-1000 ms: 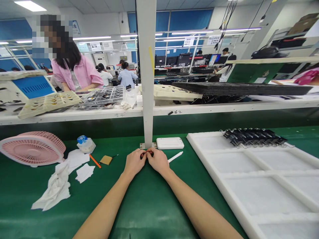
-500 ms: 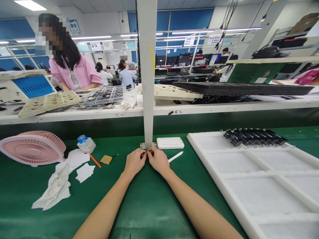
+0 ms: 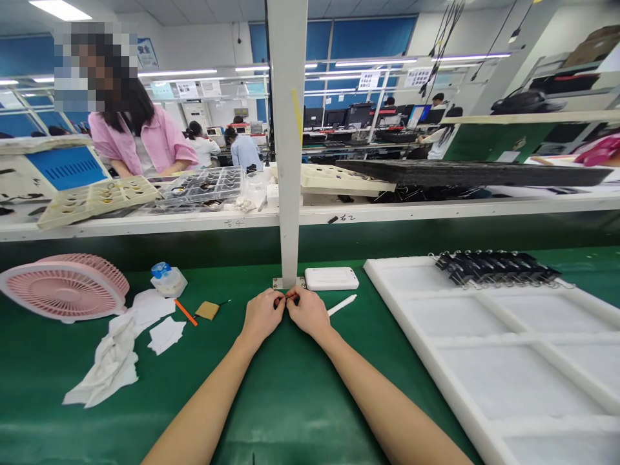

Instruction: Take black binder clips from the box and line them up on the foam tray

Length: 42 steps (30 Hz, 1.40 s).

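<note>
My left hand (image 3: 264, 315) and my right hand (image 3: 309, 312) meet over the green mat (image 3: 290, 400), just in front of the foot of a white post (image 3: 289, 245). Thumb and forefinger of each are pinched together, fingertips almost touching. A tiny dark thing shows between the fingertips, too small to name. Close beyond my right hand lies a white rectangular case (image 3: 331, 278). A white pen (image 3: 342, 305) points away from that hand's edge. To the left of my left hand is a small tan square pad (image 3: 207, 310) with a thin dark tip beside it.
A pink fan (image 3: 65, 287), a blue-capped bottle (image 3: 168, 280), an orange stick (image 3: 186, 312) and crumpled white tissue (image 3: 109, 358) lie left. At right a white foam tray (image 3: 436, 342) bears a row of black binder clips (image 3: 496, 268). A person in pink (image 3: 143, 142) stands behind the shelf.
My hands keep their pinched pose at the same place, with slight finger movement at most. The person in pink leans a little further left.
</note>
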Each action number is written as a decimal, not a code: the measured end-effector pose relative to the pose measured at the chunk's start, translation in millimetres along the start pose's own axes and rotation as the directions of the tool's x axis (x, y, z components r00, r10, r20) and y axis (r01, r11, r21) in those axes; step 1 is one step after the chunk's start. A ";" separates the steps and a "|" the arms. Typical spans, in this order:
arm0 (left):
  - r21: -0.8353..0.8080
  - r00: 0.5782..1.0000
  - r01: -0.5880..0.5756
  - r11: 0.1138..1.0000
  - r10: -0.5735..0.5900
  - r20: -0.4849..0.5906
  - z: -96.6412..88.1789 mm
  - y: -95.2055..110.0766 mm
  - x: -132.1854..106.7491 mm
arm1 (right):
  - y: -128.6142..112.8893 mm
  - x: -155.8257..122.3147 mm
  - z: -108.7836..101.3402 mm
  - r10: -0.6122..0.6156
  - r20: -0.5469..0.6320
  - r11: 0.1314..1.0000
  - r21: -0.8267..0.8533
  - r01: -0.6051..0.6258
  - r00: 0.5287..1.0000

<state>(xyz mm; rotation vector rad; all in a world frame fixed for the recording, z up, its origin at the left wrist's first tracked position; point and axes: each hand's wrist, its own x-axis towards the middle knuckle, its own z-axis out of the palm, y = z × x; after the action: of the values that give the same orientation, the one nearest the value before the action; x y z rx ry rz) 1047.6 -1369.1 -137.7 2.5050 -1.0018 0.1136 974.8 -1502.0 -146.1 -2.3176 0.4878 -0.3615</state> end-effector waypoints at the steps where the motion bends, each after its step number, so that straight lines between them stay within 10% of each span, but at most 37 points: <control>1: 0.002 1.000 0.001 1.000 -0.001 -0.001 0.1 -0.1 -0.1 | 0.2 0.3 0.1 0.002 0.002 1.000 0.000 -0.002 1.000; 42: 0.033 1.000 0.016 0.999 -0.017 0.005 2.8 -1.8 0.5 | -0.4 -0.6 -0.1 -0.018 -0.011 1.000 -0.024 0.018 1.000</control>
<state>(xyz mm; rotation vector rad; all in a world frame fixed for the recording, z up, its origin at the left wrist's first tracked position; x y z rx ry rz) 1048.9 -1369.5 -140.8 2.5440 -0.9890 0.1191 974.3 -1501.5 -145.8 -2.3455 0.4789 -0.3793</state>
